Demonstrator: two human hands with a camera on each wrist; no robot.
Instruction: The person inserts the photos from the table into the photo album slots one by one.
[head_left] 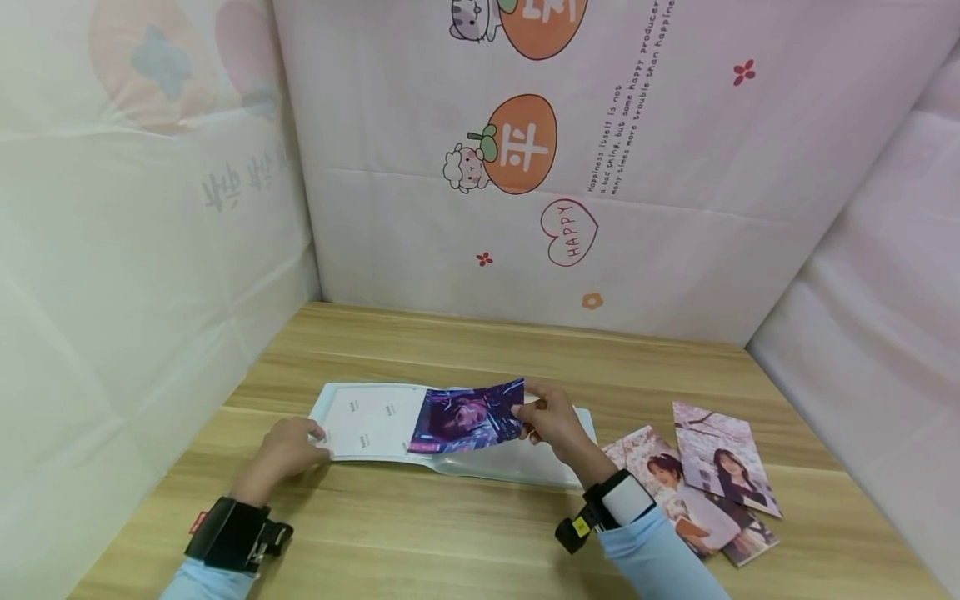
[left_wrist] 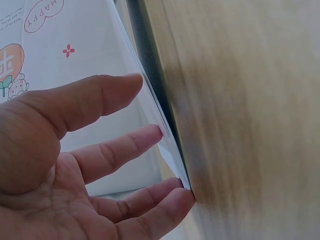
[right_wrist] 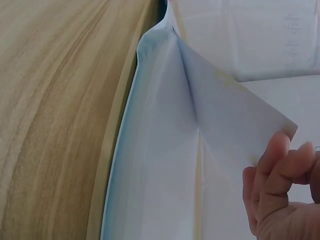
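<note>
An opened photo album [head_left: 367, 421] lies flat, its left page white with small printed marks. My left hand [head_left: 288, 450] is at the album's left edge. In the left wrist view, the left hand [left_wrist: 100, 150] has its thumb and fingers extended, with fingertips touching that edge. My right hand [head_left: 551, 421] pinches the right end of a purple-blue photo [head_left: 465, 417] showing a face. The photo slants over the middle of the album, its right end raised. From the right wrist, the pale back of the photo [right_wrist: 225, 105] shows beside the right hand [right_wrist: 285, 190].
Several pink-toned photos [head_left: 723, 462] lie overlapping on the wooden table [head_left: 420, 533], right of the album. White printed cloth [head_left: 675, 208] hangs behind the table, with more white cloth [head_left: 135, 250] at the left and right sides.
</note>
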